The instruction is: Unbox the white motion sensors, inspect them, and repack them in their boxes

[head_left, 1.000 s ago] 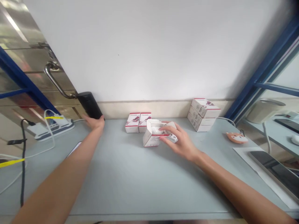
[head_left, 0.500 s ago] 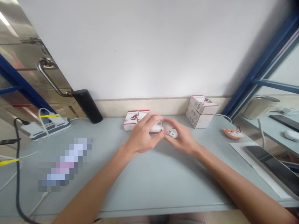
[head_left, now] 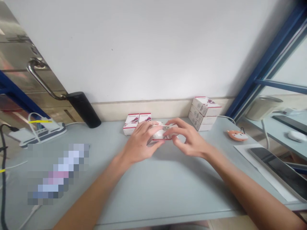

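On the table (head_left: 153, 188), the left hand (head_left: 138, 145) now has a wraparound grip and the right hand (head_left: 193, 140) a half-curled one: lefty steadies the open carton (head_left: 158, 139), righty's dipped to its white contents (head_left: 157, 134), can't tell if pinching. Proper two-handed work now.

a white wall (head_left: 148, 51), brightest mid-span, stands at twelve; a steel door (head_left: 16, 57) at ten, a blue frame (head_left: 271, 54) at two, a grey desk (head_left: 158, 188) at six.

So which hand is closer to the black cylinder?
Left. The left hand is at the open box, right of the cylinder; the right hand is farther right, at that box.
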The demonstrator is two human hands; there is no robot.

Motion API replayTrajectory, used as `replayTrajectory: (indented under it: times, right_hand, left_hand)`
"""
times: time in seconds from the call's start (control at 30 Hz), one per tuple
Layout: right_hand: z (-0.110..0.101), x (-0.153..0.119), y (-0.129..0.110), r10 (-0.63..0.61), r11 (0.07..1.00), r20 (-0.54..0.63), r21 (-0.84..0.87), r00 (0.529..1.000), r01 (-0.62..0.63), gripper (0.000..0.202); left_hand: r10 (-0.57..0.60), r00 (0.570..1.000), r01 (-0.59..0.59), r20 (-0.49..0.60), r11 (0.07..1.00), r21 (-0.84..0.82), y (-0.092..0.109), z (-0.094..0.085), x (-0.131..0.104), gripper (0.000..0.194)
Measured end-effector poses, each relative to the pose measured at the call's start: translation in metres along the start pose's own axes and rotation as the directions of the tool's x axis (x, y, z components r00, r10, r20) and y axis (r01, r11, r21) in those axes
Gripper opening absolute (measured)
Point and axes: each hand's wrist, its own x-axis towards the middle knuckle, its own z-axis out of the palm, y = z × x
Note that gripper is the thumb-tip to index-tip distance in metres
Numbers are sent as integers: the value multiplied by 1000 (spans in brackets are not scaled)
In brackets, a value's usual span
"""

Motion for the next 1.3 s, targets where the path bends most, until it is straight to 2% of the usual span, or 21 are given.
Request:
replayTrajectory:
  times: [0.13, 0.27, 0.37, 0.5, 0.7, 0.9, 1.0, 1.17, 1.3]
  right_hand:
    - [-8, 1, -1, 9, 1000, 36, 2, 999, -9, 22]
    - [-12, 3, -4, 28, 995, 30, 95, 999, -31, 6]
    - [-11, 3, -5, 62, 992, 13, 105, 998, -63, 15]
    - [-9, 2, -5, 72, 997, 67, 17, 995, -73, 34]
    - [-11, 3, -6, 61, 993, 44, 103, 997, -65, 21]
    - [-7, 5, -9, 47, 989, -46, 143, 998, -40, 15]
    - [-5, 4, -9, 53, 989, -77, 144, 996, -41, 13]
    - [-7, 4, -11, 53, 991, 33, 119, 998, -57, 0]
    - [-7, 5, -12, 87, 980, 24, 175, 996, -89, 11]
  left_hand:
    - [-45, 999, 44, -24, 998, -35, 0, 5, -3, 56]
    - [-51, 997, 51, -53, 999, 0, -1, 8, -6, 53]
    - [-59, 993, 63, -97, 998, 29, -1, 9, -6, 52]
    - [-31, 991, 40, -130, 997, 69, 1, 11, -4, 54]
    - [8, 994, 1, -106, 996, 91, 5, 13, -4, 49]
    - [-62, 993, 67, -99, 997, 42, 4, 14, -6, 50]
    - [-48, 993, 53, -104, 998, 40, 3, 14, -6, 51]
    - [-12, 996, 19, -85, 997, 78, 6, 14, -5, 47]
    - [3, 997, 4, -80, 996, 90, 7, 15, -4, 45]
